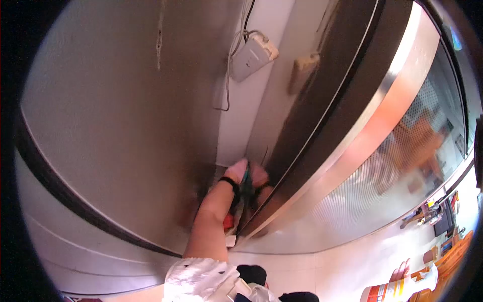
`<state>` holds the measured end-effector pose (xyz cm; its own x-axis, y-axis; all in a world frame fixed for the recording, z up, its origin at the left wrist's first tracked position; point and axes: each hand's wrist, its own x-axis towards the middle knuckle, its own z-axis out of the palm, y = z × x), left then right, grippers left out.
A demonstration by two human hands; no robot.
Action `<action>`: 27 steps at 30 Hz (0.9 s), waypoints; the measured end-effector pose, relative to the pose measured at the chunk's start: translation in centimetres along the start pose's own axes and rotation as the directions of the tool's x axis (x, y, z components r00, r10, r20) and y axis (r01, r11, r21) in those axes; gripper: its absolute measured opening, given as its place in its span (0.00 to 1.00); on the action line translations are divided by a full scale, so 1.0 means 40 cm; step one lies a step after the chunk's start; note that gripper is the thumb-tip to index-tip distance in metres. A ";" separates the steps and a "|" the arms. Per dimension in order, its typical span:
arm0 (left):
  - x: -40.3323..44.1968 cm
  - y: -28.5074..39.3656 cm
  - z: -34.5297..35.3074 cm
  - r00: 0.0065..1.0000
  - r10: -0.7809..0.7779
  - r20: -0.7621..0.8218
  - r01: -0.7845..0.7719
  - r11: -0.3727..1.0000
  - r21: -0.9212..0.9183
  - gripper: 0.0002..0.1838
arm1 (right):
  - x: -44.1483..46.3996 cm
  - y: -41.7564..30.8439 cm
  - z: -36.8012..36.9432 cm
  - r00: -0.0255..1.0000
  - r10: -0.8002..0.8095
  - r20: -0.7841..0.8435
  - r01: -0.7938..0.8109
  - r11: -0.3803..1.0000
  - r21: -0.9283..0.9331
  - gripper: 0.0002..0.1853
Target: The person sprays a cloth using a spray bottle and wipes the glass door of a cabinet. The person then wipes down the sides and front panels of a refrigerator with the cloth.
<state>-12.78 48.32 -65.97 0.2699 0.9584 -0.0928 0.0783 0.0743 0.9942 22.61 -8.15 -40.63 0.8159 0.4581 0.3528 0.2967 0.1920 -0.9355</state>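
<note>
My left hand (235, 170) reaches deep into a narrow gap between two tall smooth panels. Its fingers are closed round a dark blue-green thing (246, 176), pressed against the shiny right-hand panel (282, 108). What kind of thing this is, I cannot make out, as it is small and merges with its reflection. The hand's mirror image shows in that panel. A black band (230, 182) circles my wrist, and a white sleeve (198, 279) covers my upper arm. Beside my forearm, low in the gap, is something red (229, 221). My right hand is out of view.
The large grey panel (115, 126) walls the gap on the left. Higher up, a white power adapter (254, 56) with loose cables hangs at the back. At the lower right are a white spray bottle (385, 292) with an orange label and wooden furniture (458, 261).
</note>
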 end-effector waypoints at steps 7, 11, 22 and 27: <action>-0.435 0.518 0.042 0.999 0.033 0.005 -0.022 0.764 -0.645 0.20 | -0.047 -0.025 -0.035 0.999 -0.024 0.037 0.023 1.000 0.021 0.56; -0.480 0.399 0.082 0.997 -0.061 -0.042 0.014 0.709 -0.705 0.24 | -0.095 -0.040 -0.048 0.997 -0.053 0.055 0.051 0.998 0.046 0.56; -0.460 0.394 0.082 0.968 0.064 -0.241 -0.182 0.843 -0.507 0.22 | -0.156 -0.098 0.135 0.907 -0.245 0.343 0.160 0.953 0.258 0.56; -0.722 0.635 0.062 0.929 0.152 -0.339 -0.318 0.796 -0.515 0.15 | -0.070 0.018 0.211 0.774 -0.341 0.534 -0.091 0.774 0.626 0.51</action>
<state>-16.21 21.83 -38.15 -0.0624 0.9946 0.0833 -0.5177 -0.1036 0.8493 16.37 -1.98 -42.09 0.2648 0.7523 0.6032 -0.1550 0.6506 -0.7434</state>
